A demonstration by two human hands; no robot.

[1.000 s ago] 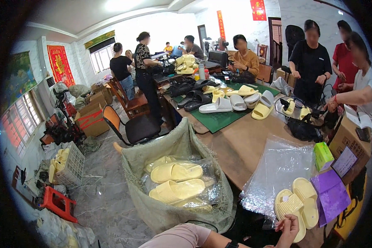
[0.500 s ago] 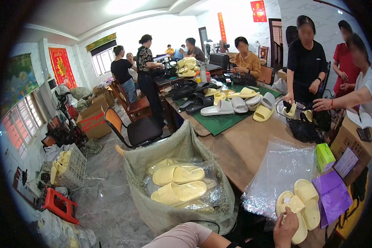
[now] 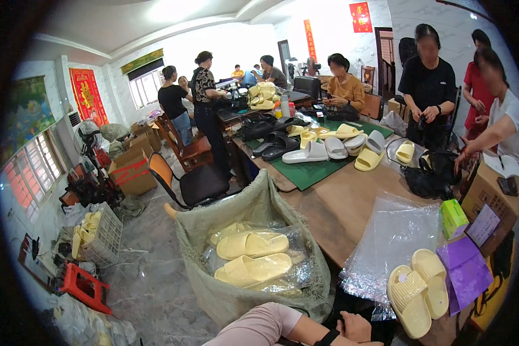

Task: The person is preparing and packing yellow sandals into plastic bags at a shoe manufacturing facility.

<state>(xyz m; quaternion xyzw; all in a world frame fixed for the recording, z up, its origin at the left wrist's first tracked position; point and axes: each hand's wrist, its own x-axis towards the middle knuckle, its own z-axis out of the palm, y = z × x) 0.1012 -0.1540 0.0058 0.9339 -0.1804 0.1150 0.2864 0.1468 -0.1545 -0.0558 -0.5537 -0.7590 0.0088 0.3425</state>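
Observation:
My left forearm in a pink sleeve, with a black wristband, comes in from the lower edge. My left hand rests low by the near edge of the wooden table, its fingers curled, and I see nothing in it. Just to its right a pair of pale yellow slippers lies on a clear plastic bag. The hand is a short way from them and not touching them. My right hand is out of view.
A woven sack holding bagged yellow slippers stands left of the table. A purple sheet, a green box, a cardboard box and a black bag lie nearby. Several people work around a green mat. A black chair stands beyond.
My left hand has drawn back leftward and down from the yellow slippers, which it was touching half a second ago. The slippers stay on the plastic bag.

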